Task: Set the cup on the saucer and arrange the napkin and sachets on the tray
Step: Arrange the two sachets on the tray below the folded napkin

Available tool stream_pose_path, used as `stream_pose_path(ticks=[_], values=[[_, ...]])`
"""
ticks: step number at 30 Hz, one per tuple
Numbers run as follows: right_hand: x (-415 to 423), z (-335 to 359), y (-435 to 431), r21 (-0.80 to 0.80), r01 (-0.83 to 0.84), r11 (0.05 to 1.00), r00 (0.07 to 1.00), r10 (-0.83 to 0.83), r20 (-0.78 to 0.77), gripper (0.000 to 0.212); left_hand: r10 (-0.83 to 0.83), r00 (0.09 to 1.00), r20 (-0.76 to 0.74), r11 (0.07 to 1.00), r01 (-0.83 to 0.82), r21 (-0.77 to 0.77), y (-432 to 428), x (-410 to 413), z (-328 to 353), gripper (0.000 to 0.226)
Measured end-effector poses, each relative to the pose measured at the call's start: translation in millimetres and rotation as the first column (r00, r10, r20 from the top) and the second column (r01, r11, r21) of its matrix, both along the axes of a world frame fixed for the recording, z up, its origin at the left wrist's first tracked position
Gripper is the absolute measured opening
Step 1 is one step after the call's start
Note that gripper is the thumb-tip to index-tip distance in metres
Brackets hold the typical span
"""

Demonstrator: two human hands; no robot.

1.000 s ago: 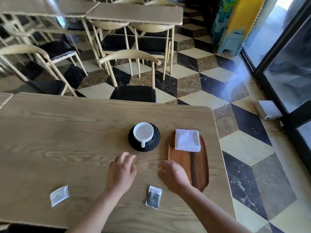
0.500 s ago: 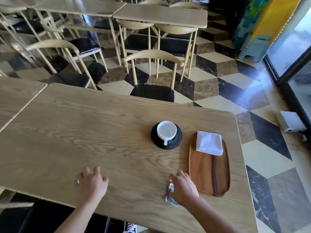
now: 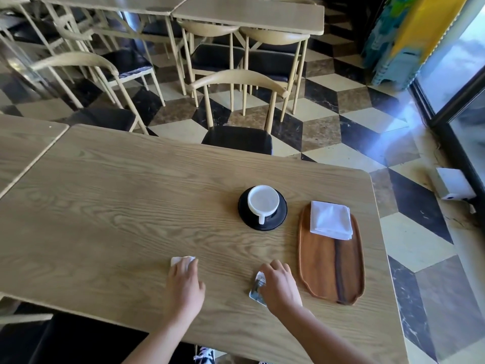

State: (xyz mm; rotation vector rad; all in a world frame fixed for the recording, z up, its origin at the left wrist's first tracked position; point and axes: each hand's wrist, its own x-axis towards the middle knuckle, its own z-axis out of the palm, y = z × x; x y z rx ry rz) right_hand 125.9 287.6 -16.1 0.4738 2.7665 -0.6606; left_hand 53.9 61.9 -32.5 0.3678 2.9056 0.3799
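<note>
A white cup (image 3: pixel 263 201) stands on a black saucer (image 3: pixel 278 217), handle towards me. To its right lies an oval wooden tray (image 3: pixel 331 266) with a folded white napkin (image 3: pixel 330 220) on its far end. My left hand (image 3: pixel 184 282) rests palm down on a white sachet (image 3: pixel 179 259), whose far edge shows past the fingertips. My right hand (image 3: pixel 280 286) has its fingers on a dark printed sachet (image 3: pixel 257 287), which tilts up off the table just left of the tray.
The wooden table (image 3: pixel 131 206) ends close to the tray's right side and at my body. A chair (image 3: pixel 237 137) is pushed in at the far edge. A second table (image 3: pixel 23 143) adjoins on the left. More chairs and tables stand behind.
My left hand has slid the white sachet rightwards across the table towards the centre. My right hand has closed onto the dark sachet and lifted one edge.
</note>
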Motion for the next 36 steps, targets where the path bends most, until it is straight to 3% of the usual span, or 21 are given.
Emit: stream_pose_path(ticks=[8, 13, 17, 21, 29, 36], values=[[-26.5, -2.0, -26.3, 0.005, -0.005, 1.000, 1.000, 0.005, -0.018, 0.027, -0.227, 0.973, -0.046, 0.953, 0.232, 0.193, 44.5, 24.3, 5.4, 0.062], [-29.9, -5.3, -26.4, -0.017, -0.005, 1.000, 0.999, 0.004, -0.042, 0.031, -0.270, 0.963, -0.008, 0.929, 0.263, 0.259, 47.8, 26.4, 4.5, 0.064], [-24.0, -8.4, -21.8, -0.052, -0.021, 0.998, 0.996, 0.016, -0.089, 0.036, -0.212, 0.977, -0.020, 0.926, 0.207, 0.315, 32.2, 20.3, 4.1, 0.061], [-16.8, -11.6, -17.1, -0.040, -0.022, 0.999, 0.993, 0.017, -0.114, 0.044, -0.208, 0.978, -0.035, 0.945, 0.210, 0.250, 22.4, 4.0, 6.0, 0.052], [-23.3, -8.8, -20.5, 0.029, -0.031, 0.999, 0.999, 0.031, -0.023, 0.053, -0.322, 0.947, 0.021, 0.946, 0.320, 0.046, 39.6, -10.1, 14.5, 0.048], [-25.4, -13.0, -24.3, 0.003, -0.004, 1.000, 1.000, 0.004, 0.002, 0.042, -0.232, 0.972, 0.033, 0.973, 0.231, 0.008, 47.7, -15.0, 6.8, 0.044]])
